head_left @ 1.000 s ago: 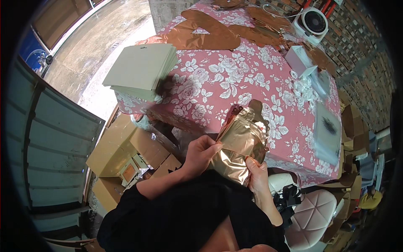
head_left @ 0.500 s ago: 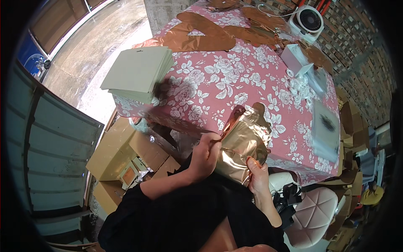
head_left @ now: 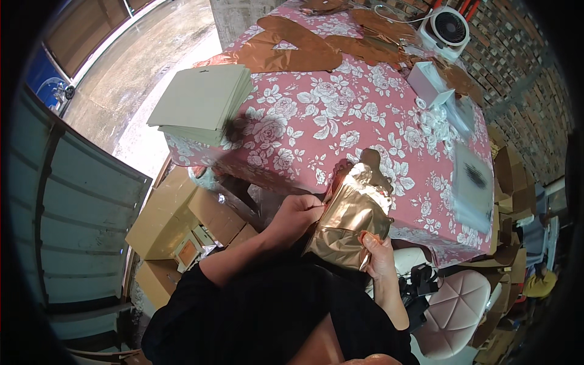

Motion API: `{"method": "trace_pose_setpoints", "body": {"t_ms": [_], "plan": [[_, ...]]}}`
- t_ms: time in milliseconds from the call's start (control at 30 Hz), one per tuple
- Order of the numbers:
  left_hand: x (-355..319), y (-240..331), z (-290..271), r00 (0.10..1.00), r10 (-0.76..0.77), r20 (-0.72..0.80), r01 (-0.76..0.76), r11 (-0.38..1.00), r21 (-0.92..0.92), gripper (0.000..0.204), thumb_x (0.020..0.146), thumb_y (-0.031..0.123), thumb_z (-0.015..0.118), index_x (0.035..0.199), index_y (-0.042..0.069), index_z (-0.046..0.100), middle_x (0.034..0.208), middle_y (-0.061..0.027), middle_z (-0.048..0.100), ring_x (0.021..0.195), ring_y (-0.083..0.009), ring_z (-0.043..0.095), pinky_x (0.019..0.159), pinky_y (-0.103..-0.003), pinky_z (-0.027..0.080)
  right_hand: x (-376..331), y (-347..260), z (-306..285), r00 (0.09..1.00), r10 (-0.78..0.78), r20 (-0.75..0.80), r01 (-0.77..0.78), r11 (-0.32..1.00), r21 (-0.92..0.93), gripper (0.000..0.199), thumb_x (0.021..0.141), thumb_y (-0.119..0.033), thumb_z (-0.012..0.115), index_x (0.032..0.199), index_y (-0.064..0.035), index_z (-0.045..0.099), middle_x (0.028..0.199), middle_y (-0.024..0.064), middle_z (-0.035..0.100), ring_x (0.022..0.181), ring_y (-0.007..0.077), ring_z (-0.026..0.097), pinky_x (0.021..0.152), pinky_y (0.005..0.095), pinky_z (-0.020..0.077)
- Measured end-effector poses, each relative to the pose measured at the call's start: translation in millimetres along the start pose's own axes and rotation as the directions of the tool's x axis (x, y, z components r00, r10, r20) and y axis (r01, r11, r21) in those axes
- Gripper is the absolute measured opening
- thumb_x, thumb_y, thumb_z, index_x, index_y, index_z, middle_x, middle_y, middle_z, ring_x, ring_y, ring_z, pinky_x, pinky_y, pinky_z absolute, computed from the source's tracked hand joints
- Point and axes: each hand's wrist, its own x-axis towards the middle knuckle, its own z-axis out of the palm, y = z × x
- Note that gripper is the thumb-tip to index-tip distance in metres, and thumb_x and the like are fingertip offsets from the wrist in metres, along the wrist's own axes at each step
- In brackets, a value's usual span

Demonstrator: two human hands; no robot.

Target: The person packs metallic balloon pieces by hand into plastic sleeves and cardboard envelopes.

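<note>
A folded, flat foil balloon (head_left: 351,220), shiny copper-gold, is held in front of me at the table's near edge. Its far end, with a scalloped edge and a rounded tab, lies over the flowered tablecloth. My left hand (head_left: 297,218) is closed at its left edge, thumb and forefinger pinching the foil there. On the lower right, my right hand (head_left: 378,250) grips the balloon's near corner with the thumb on top. The right fingers underneath are hidden by the foil.
The pink flowered table (head_left: 286,125) carries a stack of grey-beige cards (head_left: 198,100), flat copper foil balloons (head_left: 289,48), a white box (head_left: 429,85), clear plastic bags (head_left: 471,188) and a white fan (head_left: 449,30). An open carton (head_left: 164,222) stands at left, a padded chair (head_left: 453,313) at right.
My left hand has shifted slightly down, its fingers turned more toward the foil's edge. The balloon's near end has swung a little left, and my right hand has moved slightly right.
</note>
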Motion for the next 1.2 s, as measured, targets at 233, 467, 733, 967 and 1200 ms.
{"method": "trace_pose_setpoints", "body": {"t_ms": [233,467,733,967,1200], "plan": [[1.3,-15.8,5.3,0.959,0.255,-0.122,-0.246,0.966,0.084,0.019,0.095,0.006,0.057,0.076,0.004,0.056,0.07,0.0048,0.054,0.062,-0.0026,0.045,0.055,-0.021,0.037,-3.4,0.4,2.5,0.999,0.021,-0.039,-0.022,1.0,-0.011,0.032,0.083,-0.014,0.077,0.109,-0.001,0.064,0.088,0.0052,0.07,0.077,0.0103,0.065,0.071,0.0235,0.0519],[-15.4,-8.6,3.5,0.977,0.206,-0.05,-0.208,0.978,-0.026,0.009,0.092,0.003,0.063,0.084,0.004,0.058,0.081,0.003,0.061,0.07,-0.0026,0.051,0.065,-0.02,0.043,-4.2,-2.3,2.2,0.999,0.039,0.01,-0.039,0.999,-0.006,0.033,0.083,-0.016,0.077,0.109,-0.0015,0.064,0.089,0.0051,0.07,0.079,0.0107,0.067,0.068,0.0217,0.0534],[-7.9,-25.0,-3.0,0.974,0.215,-0.065,-0.214,0.977,0.019,0.012,0.09,0.003,0.065,0.082,0.006,0.057,0.078,0.0019,0.061,0.068,-0.0031,0.055,0.062,-0.02,0.045,0.1,11.0,8.3,0.998,-0.041,0.051,0.041,0.999,0.014,0.028,0.088,-0.023,0.072,0.104,-0.0001,0.069,0.098,0.0079,0.071,0.084,0.0155,0.068,0.076,0.0306,0.0563],[-15.4,-14.7,8.4,0.976,0.157,-0.148,-0.167,0.984,-0.057,0.018,0.091,0.004,0.064,0.103,0.005,0.051,0.077,0.0004,0.062,0.055,-0.0038,0.051,0.048,-0.019,0.038,-2.5,-1.8,24.0,0.997,0.052,0.053,-0.05,0.998,-0.032,0.024,0.096,-0.025,0.062,0.093,-0.0025,0.07,0.075,-0.0002,0.066,0.059,0.0056,0.058,0.052,0.023,0.0471],[-12.2,-12.3,2.6,1.0,0.01,-0.014,-0.012,0.988,-0.155,0.011,0.094,0.01,0.059,0.099,0.0,0.06,0.08,-0.0021,0.064,0.068,-0.0069,0.058,0.063,-0.021,0.046,4.8,0.7,-1.5,0.98,0.126,0.155,-0.132,0.991,0.029,0.031,0.095,-0.028,0.064,0.103,0.0018,0.066,0.092,0.008,0.07,0.076,0.0146,0.068,0.069,0.0296,0.0568]]}}
